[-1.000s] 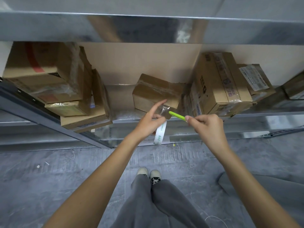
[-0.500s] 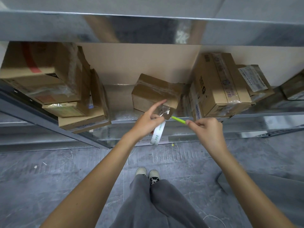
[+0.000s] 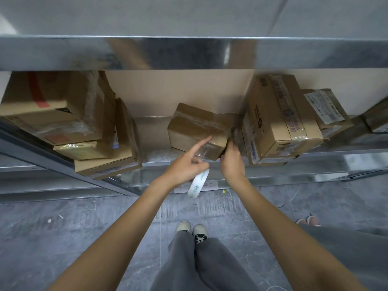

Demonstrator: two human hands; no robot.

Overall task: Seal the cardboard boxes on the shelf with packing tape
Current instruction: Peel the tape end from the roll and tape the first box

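Observation:
A small cardboard box (image 3: 193, 127) wrapped in clear tape lies tilted in the middle of the metal shelf (image 3: 294, 177). My left hand (image 3: 184, 166) holds a white tape roll (image 3: 198, 183) with green print in its lower fingers. Its index finger stretches out and touches the box's front face, where a clear strip of tape lies. My right hand (image 3: 232, 162) is curled at the box's lower right corner, back towards me. The green cutter it held a moment ago is hidden inside it.
Stacked boxes (image 3: 63, 114) fill the shelf's left side, and larger printed boxes (image 3: 279, 114) stand close on the right. An upper metal shelf (image 3: 189, 53) overhangs. My feet (image 3: 191, 229) are on the grey floor, and another person's shoes (image 3: 308, 220) show at right.
My right hand moved up and left from in front of the shelf to the box's right corner, and the green cutter went out of sight. My left hand stayed on the box with the roll.

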